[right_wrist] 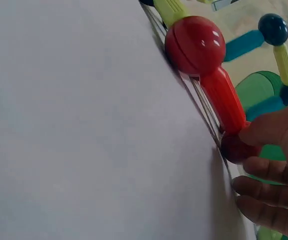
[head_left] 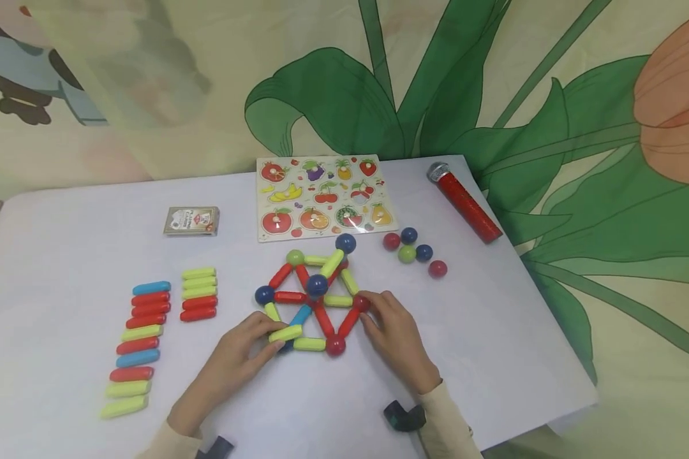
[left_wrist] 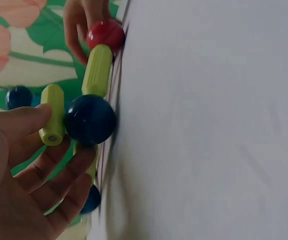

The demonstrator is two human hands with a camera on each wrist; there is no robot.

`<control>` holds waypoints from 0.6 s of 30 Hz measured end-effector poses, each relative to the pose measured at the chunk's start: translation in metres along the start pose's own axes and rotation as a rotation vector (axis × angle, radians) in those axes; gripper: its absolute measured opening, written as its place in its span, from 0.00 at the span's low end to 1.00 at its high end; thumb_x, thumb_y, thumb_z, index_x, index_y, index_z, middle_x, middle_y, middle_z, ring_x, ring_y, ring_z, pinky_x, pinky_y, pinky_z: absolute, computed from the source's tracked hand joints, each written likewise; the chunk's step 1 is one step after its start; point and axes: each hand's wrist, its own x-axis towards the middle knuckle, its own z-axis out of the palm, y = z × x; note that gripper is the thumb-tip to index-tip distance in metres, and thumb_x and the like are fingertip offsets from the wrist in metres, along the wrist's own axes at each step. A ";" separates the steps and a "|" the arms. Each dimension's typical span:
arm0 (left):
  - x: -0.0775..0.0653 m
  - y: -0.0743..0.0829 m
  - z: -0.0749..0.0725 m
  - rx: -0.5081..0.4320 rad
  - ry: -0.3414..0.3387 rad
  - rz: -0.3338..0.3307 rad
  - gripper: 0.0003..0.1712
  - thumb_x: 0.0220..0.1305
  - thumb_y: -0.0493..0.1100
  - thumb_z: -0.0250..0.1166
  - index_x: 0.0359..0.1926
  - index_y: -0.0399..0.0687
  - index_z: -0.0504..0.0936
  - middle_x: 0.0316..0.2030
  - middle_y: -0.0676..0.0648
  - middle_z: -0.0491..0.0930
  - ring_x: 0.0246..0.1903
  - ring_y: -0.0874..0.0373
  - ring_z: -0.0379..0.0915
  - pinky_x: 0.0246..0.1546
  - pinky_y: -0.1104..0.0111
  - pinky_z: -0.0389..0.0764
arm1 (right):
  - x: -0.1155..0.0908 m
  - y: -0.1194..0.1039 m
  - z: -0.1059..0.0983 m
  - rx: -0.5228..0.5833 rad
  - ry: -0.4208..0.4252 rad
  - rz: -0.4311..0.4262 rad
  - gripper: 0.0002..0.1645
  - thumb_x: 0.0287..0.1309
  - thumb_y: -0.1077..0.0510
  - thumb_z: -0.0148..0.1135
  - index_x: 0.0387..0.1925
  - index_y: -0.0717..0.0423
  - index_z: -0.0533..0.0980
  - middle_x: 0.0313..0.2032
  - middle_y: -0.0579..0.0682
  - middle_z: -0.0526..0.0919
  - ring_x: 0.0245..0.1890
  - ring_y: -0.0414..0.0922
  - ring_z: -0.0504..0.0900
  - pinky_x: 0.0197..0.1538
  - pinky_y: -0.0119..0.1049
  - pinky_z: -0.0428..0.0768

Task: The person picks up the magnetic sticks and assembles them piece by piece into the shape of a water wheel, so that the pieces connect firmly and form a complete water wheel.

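A flat frame of magnetic rods and balls lies on the table, spokes meeting at its middle. Between thumb and fingers, my left hand (head_left: pixel 238 354) pinches a yellow-green magnetic rod (head_left: pixel 286 333). That rod is right beside the dark blue ball (left_wrist: pixel 90 120) at the frame's front left corner. My right hand (head_left: pixel 399 341) holds the red ball (head_left: pixel 361 302) at the right corner, thumb and fingers around it. A red rod (right_wrist: pixel 223 97) links this ball to the front red ball (head_left: pixel 335 345). Above the frame, another yellow-green rod (head_left: pixel 332 263) joins two raised blue balls, with blue rods (right_wrist: pixel 244 45) beneath them.
Left of the frame, loose rods (head_left: pixel 143 308) lie in two columns. Several loose balls (head_left: pixel 407 254) sit at the right, near a red microphone (head_left: pixel 465 203). A fruit puzzle board (head_left: pixel 310 204) lies behind the frame, and a playing card box (head_left: pixel 192 221) at the back left.
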 end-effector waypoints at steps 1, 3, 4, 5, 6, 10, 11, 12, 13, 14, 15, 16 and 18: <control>-0.001 0.003 0.002 -0.014 -0.016 0.001 0.19 0.56 0.40 0.71 0.50 0.55 0.82 0.39 0.63 0.75 0.38 0.69 0.71 0.43 0.71 0.79 | 0.002 0.001 -0.001 0.009 0.006 0.001 0.28 0.54 0.57 0.69 0.57 0.43 0.74 0.40 0.39 0.77 0.39 0.34 0.76 0.44 0.30 0.80; -0.003 0.010 0.005 -0.035 -0.033 0.012 0.19 0.55 0.40 0.71 0.49 0.56 0.82 0.38 0.64 0.74 0.36 0.69 0.70 0.42 0.72 0.79 | 0.006 -0.001 -0.003 0.051 0.024 -0.004 0.27 0.55 0.58 0.68 0.57 0.44 0.74 0.41 0.40 0.77 0.40 0.35 0.77 0.44 0.31 0.81; -0.003 0.014 0.006 -0.049 -0.035 0.028 0.19 0.55 0.40 0.71 0.49 0.56 0.82 0.37 0.64 0.74 0.36 0.69 0.70 0.41 0.72 0.79 | 0.006 -0.003 -0.005 0.093 0.028 -0.010 0.26 0.56 0.58 0.68 0.57 0.45 0.74 0.41 0.40 0.78 0.39 0.35 0.77 0.44 0.32 0.81; -0.002 0.017 0.007 -0.062 -0.031 0.049 0.19 0.55 0.40 0.72 0.49 0.56 0.82 0.38 0.64 0.74 0.36 0.69 0.70 0.41 0.72 0.79 | 0.007 -0.005 -0.007 0.150 0.024 -0.023 0.25 0.56 0.58 0.67 0.56 0.46 0.75 0.40 0.40 0.78 0.39 0.35 0.77 0.43 0.32 0.81; 0.000 0.021 0.008 -0.073 -0.021 0.070 0.19 0.54 0.40 0.72 0.48 0.56 0.82 0.38 0.64 0.75 0.36 0.70 0.71 0.41 0.71 0.80 | 0.006 -0.009 -0.009 0.223 0.009 -0.043 0.23 0.57 0.58 0.67 0.55 0.48 0.75 0.38 0.40 0.79 0.38 0.36 0.77 0.42 0.33 0.81; 0.010 0.035 0.009 -0.088 0.056 0.190 0.20 0.52 0.39 0.73 0.47 0.54 0.81 0.41 0.62 0.77 0.39 0.69 0.73 0.44 0.67 0.81 | 0.003 -0.026 -0.013 0.539 -0.139 -0.164 0.18 0.59 0.59 0.65 0.52 0.55 0.76 0.34 0.42 0.82 0.32 0.36 0.78 0.38 0.34 0.81; 0.013 0.038 0.009 -0.092 0.073 0.214 0.20 0.52 0.39 0.73 0.47 0.53 0.81 0.41 0.62 0.77 0.40 0.69 0.73 0.44 0.66 0.81 | 0.003 -0.030 -0.013 0.594 -0.170 -0.187 0.17 0.59 0.59 0.65 0.51 0.56 0.76 0.33 0.43 0.82 0.31 0.36 0.78 0.38 0.34 0.81; 0.016 0.040 0.009 -0.092 0.087 0.232 0.20 0.52 0.39 0.73 0.47 0.53 0.81 0.41 0.61 0.78 0.41 0.69 0.73 0.44 0.66 0.81 | 0.003 -0.033 -0.013 0.634 -0.187 -0.208 0.16 0.60 0.59 0.64 0.50 0.56 0.76 0.33 0.44 0.83 0.31 0.37 0.78 0.38 0.34 0.81; 0.019 0.042 0.010 -0.093 0.098 0.250 0.21 0.52 0.39 0.73 0.48 0.52 0.80 0.42 0.60 0.78 0.41 0.68 0.74 0.44 0.65 0.81 | 0.003 -0.035 -0.013 0.663 -0.191 -0.221 0.16 0.60 0.59 0.64 0.50 0.56 0.76 0.34 0.45 0.83 0.31 0.37 0.79 0.38 0.34 0.81; 0.021 0.044 0.010 -0.091 0.108 0.263 0.21 0.52 0.39 0.73 0.48 0.50 0.80 0.42 0.59 0.78 0.41 0.66 0.74 0.44 0.65 0.82 | 0.004 -0.036 -0.013 0.687 -0.183 -0.229 0.15 0.60 0.60 0.63 0.49 0.57 0.76 0.34 0.47 0.83 0.31 0.38 0.79 0.38 0.35 0.81; 0.022 0.045 0.010 -0.081 0.116 0.270 0.22 0.52 0.39 0.74 0.49 0.49 0.79 0.42 0.58 0.79 0.41 0.65 0.75 0.44 0.64 0.82 | 0.005 -0.036 -0.014 0.704 -0.167 -0.230 0.15 0.60 0.61 0.63 0.49 0.58 0.76 0.35 0.49 0.83 0.32 0.39 0.79 0.39 0.35 0.82; 0.024 0.045 0.009 -0.063 0.126 0.272 0.22 0.52 0.39 0.74 0.49 0.49 0.79 0.42 0.56 0.79 0.41 0.63 0.76 0.44 0.64 0.82 | 0.007 -0.035 -0.014 0.717 -0.144 -0.218 0.15 0.60 0.62 0.63 0.49 0.58 0.76 0.36 0.50 0.83 0.32 0.40 0.79 0.40 0.34 0.82; 0.024 0.043 0.005 -0.021 0.155 0.250 0.23 0.51 0.39 0.74 0.50 0.47 0.78 0.43 0.55 0.79 0.42 0.62 0.77 0.44 0.63 0.82 | 0.012 -0.030 -0.017 0.749 -0.094 -0.167 0.14 0.61 0.64 0.61 0.49 0.60 0.75 0.38 0.53 0.82 0.35 0.45 0.80 0.42 0.34 0.81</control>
